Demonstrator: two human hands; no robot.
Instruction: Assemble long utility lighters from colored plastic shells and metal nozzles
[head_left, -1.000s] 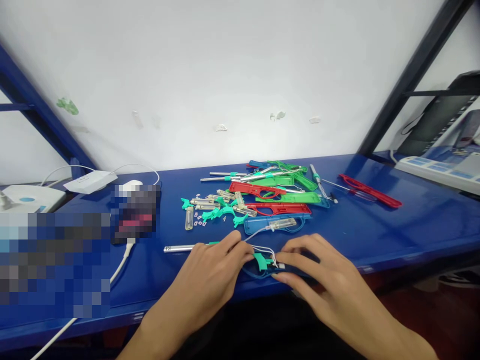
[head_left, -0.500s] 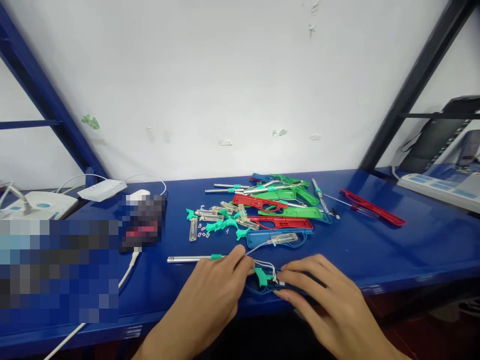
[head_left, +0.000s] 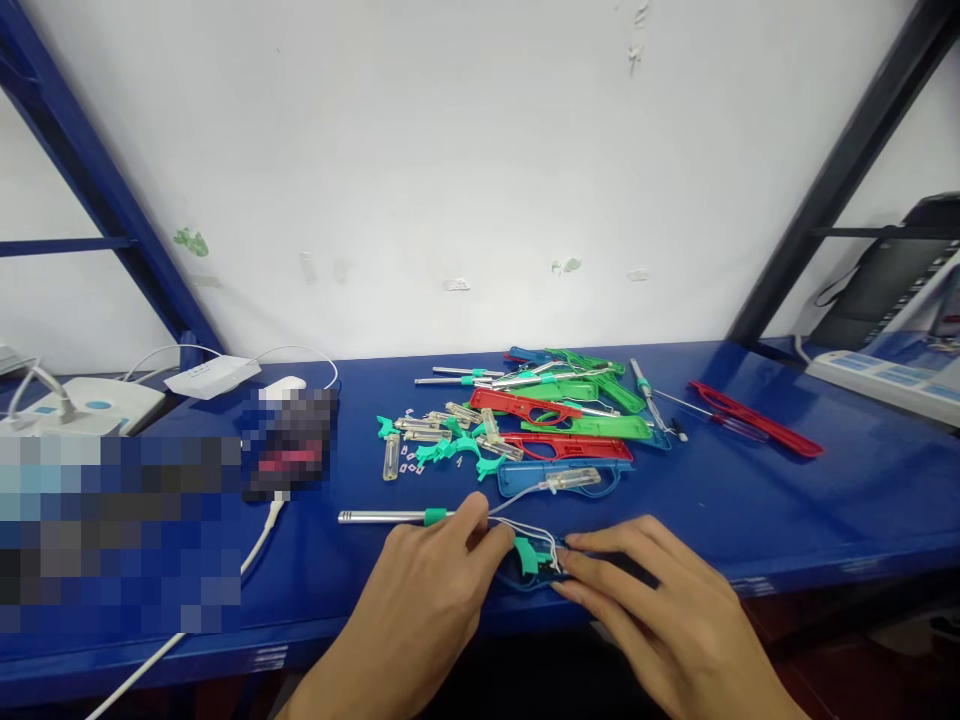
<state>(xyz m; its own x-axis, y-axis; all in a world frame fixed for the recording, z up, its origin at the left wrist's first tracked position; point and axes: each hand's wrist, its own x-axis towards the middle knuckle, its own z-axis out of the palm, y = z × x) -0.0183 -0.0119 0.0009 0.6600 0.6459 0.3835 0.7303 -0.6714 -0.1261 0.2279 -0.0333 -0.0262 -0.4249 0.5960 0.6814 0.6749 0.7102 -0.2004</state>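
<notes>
Between my hands, near the table's front edge, lies a blue lighter half-shell (head_left: 523, 586), mostly hidden by my fingers. A green trigger (head_left: 530, 556) sits in it. My left hand (head_left: 435, 585) is closed on the shell's left part, beside a metal lighter tube (head_left: 382, 517) with a green collar. White wires (head_left: 536, 529) run from under the left fingers to the trigger's right end. There, my right hand (head_left: 652, 590) pinches the shell, its fingertips touching the wire ends. A clear fuel tank (head_left: 572, 480), with a thin hose leading toward my left hand, rests on another blue half-shell (head_left: 517, 477).
Behind my hands are red half-shells (head_left: 517, 403), green half-shells (head_left: 607, 429), loose clear tanks (head_left: 391, 457) and green triggers (head_left: 487, 467). A red shell (head_left: 780, 430) lies at the right. Power strips (head_left: 885, 385) and a white cable (head_left: 259, 545) flank the work area.
The whole view has shifted slightly to the right. My right fingertips have pressed in at the wire ends, covering a small white piece there. My left hand keeps its hold.
</notes>
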